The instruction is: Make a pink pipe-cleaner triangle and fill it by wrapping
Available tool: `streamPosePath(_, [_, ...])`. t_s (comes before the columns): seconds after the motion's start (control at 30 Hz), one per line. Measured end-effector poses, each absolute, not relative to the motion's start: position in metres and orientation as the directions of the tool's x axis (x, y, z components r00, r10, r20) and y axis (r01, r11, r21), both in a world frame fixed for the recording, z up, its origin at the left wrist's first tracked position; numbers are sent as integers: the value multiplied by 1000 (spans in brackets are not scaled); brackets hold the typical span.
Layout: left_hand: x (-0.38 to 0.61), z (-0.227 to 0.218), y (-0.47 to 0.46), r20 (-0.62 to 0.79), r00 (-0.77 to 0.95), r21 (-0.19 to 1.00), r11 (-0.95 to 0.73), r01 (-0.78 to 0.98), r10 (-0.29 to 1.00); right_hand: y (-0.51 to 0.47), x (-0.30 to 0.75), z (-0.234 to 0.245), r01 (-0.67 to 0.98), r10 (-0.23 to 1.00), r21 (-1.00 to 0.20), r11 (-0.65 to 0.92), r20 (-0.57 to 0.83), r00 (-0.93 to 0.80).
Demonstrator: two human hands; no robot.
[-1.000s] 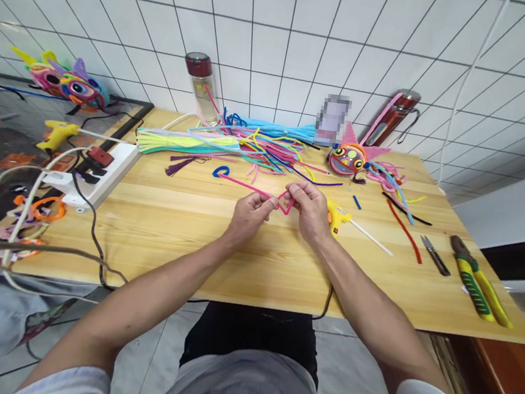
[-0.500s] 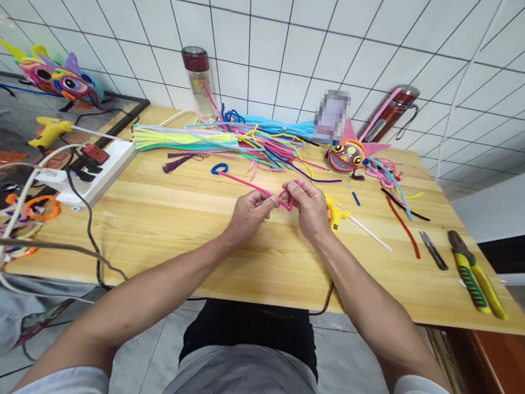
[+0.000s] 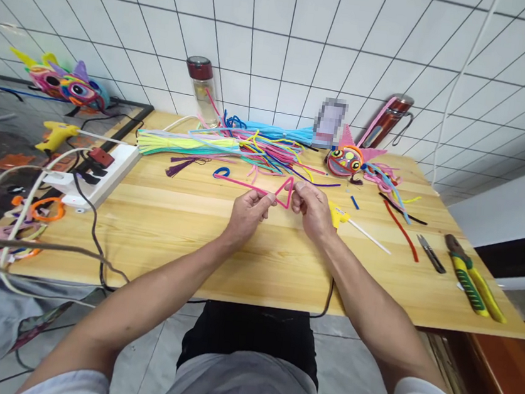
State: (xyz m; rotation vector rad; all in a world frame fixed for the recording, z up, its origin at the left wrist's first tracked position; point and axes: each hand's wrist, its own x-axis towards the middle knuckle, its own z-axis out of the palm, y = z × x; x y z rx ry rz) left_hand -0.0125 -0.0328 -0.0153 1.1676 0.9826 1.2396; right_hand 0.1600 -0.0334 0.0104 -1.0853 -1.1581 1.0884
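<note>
Pink pipe cleaner (image 3: 240, 183) runs crosswise over the worktop (image 3: 167, 243), its long straight part pointing left from the hands toward a blue coil (image 3: 221, 172). The left hand (image 3: 248, 214) pinches it beside its bent triangle; the right hand (image 3: 313, 206), nearer that triangle, curls close (whether gripping, I cannot tell).

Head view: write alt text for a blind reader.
A person's left hand pinches a thin, bent pink pipe cleaner above a pale wooden table, the right hand at its angular end. Bundled multicoloured pipe cleaners lie behind them.
</note>
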Motion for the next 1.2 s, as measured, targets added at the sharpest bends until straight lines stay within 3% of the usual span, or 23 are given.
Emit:
streamPosePath(0.33, [-13,-17,-34,71,112,988,-54,-145,991,-38,160,5,307,941,-913,269,317,117])
streamPosePath(0.8, [-14,-13,-34,82,101,987,-66,-145,992,-36,159,2,346,929,-893,288,348,125])
streamPosePath(1.1, [-14,-15,-33,69,85,988,-56,-142,994,-37,164,3,237,936,-930,281,320,148])
streamPosePath(1.2, [-13,-15,-34,80,87,988,-67,-140,993,-39,162,4,295,931,-912,286,337,140])
